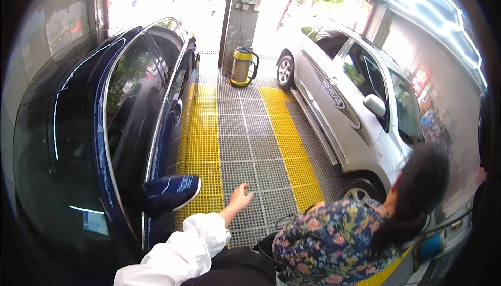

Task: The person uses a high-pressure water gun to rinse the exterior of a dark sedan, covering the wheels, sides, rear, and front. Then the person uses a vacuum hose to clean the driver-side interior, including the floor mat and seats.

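My left hand (240,198) reaches forward from a puffy white sleeve (180,247). It hangs over the grated floor with its fingers loosely apart and holds nothing. Closest to it is the dark blue wing mirror (172,192) of the dark blue car (57,129) on my left, with a gap between hand and mirror. My right hand is out of the picture. Close on my right, a person in a dark floral shirt (334,236) leans forward; that person's hands are mostly hidden.
A silver car (344,92) with a dark side stripe stands on the right. A yellow and metal drum-shaped machine (243,66) stands by the grey pillar (242,19) ahead. Grey grating (245,150) with yellow strips (206,145) runs between the cars. At lower right lies a blue reel (432,245).
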Tool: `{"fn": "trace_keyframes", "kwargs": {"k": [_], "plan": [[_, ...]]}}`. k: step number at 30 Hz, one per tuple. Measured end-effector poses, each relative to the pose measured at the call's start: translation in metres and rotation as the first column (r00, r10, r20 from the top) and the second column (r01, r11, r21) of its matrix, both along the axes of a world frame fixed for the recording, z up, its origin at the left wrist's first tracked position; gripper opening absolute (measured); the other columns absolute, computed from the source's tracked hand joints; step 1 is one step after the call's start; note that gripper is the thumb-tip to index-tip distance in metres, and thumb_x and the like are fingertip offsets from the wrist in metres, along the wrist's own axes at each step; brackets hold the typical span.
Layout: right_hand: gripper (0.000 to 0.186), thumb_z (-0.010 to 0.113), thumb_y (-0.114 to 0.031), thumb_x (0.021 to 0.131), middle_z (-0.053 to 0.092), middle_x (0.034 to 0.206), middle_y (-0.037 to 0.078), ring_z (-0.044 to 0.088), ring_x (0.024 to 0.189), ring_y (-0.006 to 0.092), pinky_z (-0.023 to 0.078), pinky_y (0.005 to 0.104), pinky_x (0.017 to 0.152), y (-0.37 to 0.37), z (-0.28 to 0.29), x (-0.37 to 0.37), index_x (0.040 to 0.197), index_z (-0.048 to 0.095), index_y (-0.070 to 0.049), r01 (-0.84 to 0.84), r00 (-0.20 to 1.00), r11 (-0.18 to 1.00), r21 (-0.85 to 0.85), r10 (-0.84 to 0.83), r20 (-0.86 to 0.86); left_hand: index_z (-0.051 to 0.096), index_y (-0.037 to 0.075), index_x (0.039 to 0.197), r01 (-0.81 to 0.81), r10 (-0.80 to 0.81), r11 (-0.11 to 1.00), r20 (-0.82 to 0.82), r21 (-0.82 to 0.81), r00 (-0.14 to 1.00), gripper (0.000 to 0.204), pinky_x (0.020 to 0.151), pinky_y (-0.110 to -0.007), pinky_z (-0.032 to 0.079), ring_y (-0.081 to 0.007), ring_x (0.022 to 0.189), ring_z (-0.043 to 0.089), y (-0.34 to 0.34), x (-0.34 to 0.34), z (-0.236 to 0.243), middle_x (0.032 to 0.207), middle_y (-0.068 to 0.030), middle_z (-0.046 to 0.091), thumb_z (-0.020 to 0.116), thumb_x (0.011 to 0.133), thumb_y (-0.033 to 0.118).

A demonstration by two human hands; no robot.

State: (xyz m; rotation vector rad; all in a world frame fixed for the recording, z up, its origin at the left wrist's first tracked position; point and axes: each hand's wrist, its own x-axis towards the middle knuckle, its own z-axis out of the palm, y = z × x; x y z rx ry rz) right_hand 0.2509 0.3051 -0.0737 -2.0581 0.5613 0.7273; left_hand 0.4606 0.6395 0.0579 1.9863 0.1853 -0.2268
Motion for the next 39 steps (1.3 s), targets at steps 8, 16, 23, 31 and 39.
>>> {"fn": "trace_keyframes", "kwargs": {"k": [8,16,23,31,39], "plan": [[0.025,0.07,-0.022,0.08,0.072,0.086,0.01,0.068,0.074,0.0203,0.054,0.0353,0.067,0.052,0.006,0.199,0.097,0.07,-0.003,0.023,0.995,0.999,0.027,-0.025,0.095,0.057,0.01,0.127,-0.263,0.433,0.846,-0.31,0.464,0.846,0.053,0.1,-0.05,0.046,-0.0422,0.117,0.057,0.091,0.155,-0.14,0.125,-0.0246,0.059,0.062,0.077,0.024],[0.024,0.068,-0.023,0.082,0.072,0.084,0.009,0.068,0.072,0.0203,0.054,0.0356,0.066,0.089,0.011,0.434,0.097,0.07,-0.003,0.014,0.995,1.0,-0.022,-0.011,0.1,0.06,0.008,0.123,-0.451,0.624,0.778,-0.454,0.437,0.636,0.046,0.098,-0.048,0.047,-0.0411,0.114,0.059,0.182,0.283,-0.207,0.123,-0.0236,0.061,0.061,0.078,0.019],[0.024,0.066,-0.023,0.084,0.072,0.083,0.009,0.068,0.07,0.0204,0.054,0.0359,0.064,0.112,0.046,0.637,0.097,0.07,-0.003,0.07,0.994,0.994,-0.079,-0.063,0.094,0.062,0.006,0.12,-0.529,0.616,0.788,-0.408,0.316,0.674,0.041,0.097,-0.046,0.048,-0.0401,0.112,0.06,0.243,0.489,-0.181,0.121,-0.0228,0.063,0.06,0.079,0.014],[0.024,0.064,-0.024,0.086,0.072,0.082,0.009,0.067,0.068,0.0204,0.054,0.0362,0.063,0.107,0.006,0.826,0.096,0.07,-0.004,0.175,0.984,0.982,-0.069,-0.172,0.041,0.065,0.004,0.114,-0.652,0.684,0.729,-0.196,0.207,0.702,0.042,0.095,-0.041,0.049,-0.0347,0.109,0.063,0.353,0.663,-0.2,0.114,-0.0198,0.066,0.067,0.072,0.0],[0.024,0.062,-0.024,0.087,0.071,0.08,0.008,0.067,0.066,0.0205,0.053,0.0365,0.061,0.127,-0.014,1.155,0.096,0.069,-0.004,0.093,0.98,0.992,-0.086,-0.076,0.185,0.054,0.005,0.116,-0.985,0.813,0.146,-0.557,-0.09,0.172,0.051,0.047,-0.048,0.048,-0.0312,0.055,0.06,0.509,0.652,-0.271,0.083,-0.0186,0.068,0.051,0.07,-0.017]]}}
